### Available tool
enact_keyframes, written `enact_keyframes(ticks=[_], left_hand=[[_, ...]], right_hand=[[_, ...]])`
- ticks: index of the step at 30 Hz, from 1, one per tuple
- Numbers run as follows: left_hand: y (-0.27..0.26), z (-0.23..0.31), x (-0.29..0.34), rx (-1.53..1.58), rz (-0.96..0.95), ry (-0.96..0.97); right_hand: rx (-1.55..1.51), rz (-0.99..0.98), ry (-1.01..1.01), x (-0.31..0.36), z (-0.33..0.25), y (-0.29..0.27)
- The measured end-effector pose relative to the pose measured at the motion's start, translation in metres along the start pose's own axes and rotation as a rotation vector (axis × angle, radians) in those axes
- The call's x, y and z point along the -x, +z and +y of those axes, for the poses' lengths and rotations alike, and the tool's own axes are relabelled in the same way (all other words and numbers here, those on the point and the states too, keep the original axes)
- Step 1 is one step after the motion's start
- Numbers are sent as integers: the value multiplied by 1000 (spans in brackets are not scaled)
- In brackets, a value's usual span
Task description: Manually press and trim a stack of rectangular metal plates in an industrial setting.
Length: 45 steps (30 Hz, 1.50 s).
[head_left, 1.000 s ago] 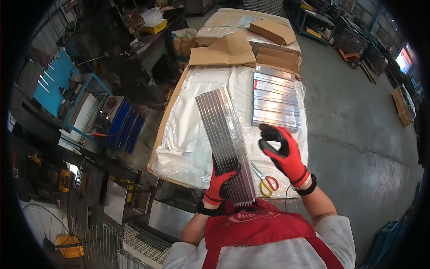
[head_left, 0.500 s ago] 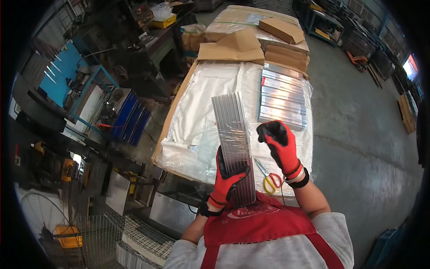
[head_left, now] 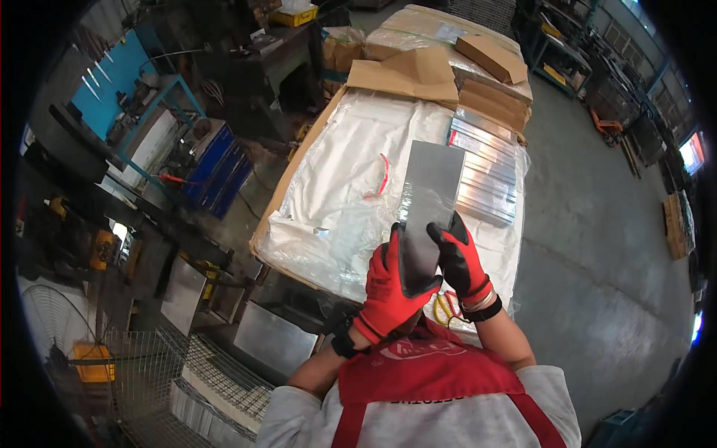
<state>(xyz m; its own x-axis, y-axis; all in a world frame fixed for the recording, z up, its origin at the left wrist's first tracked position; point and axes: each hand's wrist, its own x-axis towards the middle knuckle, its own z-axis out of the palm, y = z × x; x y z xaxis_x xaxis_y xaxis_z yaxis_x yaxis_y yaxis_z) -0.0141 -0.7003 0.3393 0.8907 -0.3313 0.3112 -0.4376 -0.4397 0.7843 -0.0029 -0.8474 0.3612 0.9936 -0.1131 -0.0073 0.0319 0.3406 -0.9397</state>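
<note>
Between my hands is a long ribbed metal profile (head_left: pixel 433 187), tilted up over the wrapped pallet, its smooth grey face showing and some clear film on it. My left hand (head_left: pixel 390 287), in a red and black glove, wraps its lower left edge. My right hand (head_left: pixel 464 261), gloved alike, grips the right edge with the thumb at the face. Scissors (head_left: pixel 441 308) with yellow and red handles lie by my right wrist, partly hidden. On the white sheet (head_left: pixel 328 164) left of the profile lies a thin red strip (head_left: pixel 385 178).
Shiny ribbed profiles (head_left: pixel 489 183) lie side by side at the pallet's right. Cardboard pieces (head_left: pixel 407 71) rest along its far edge, with another wrapped stack behind. Left stand a blue drawer cabinet (head_left: pixel 220 164) and a wire mesh basket (head_left: pixel 149 373). Grey floor (head_left: pixel 575 246) runs along the right.
The profile has turned from its grooved side to its smooth face and shifted right. My right hand, curled and apart before, now grips it. A red strip now shows on the sheet.
</note>
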Motion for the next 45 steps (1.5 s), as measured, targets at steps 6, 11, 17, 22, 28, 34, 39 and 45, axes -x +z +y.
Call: enact_keyframes(ticks=[6, 11, 17, 22, 28, 34, 39, 45], left_hand=[[-10, -24, -11, 319, -52, 67], [-10, -38, -21, 1249, -472, -423], [10, -40, -5, 1090, -393, -259], [15, -33, 8, 1197, -346, -309], [10, -36, 17, 1166, -356, -327], [8, -23, 19, 958, -311, -201], [6, -16, 27, 1140, -280, -301], [-1, -16, 29, 1113, -301, -276]], right_hand=[[189, -75, -295, 8, 10, -24], [58, -53, -141, 9, 39, -44], [68, 32, -134, 2, 5, -36], [-25, 161, -142, 6, -3, -17], [304, 86, -66, 7, -8, -10], [46, 137, -177, 7, -2, -20], [246, 174, -22, 10, -10, -4], [-14, -5, 91, 26, -41, 8]])
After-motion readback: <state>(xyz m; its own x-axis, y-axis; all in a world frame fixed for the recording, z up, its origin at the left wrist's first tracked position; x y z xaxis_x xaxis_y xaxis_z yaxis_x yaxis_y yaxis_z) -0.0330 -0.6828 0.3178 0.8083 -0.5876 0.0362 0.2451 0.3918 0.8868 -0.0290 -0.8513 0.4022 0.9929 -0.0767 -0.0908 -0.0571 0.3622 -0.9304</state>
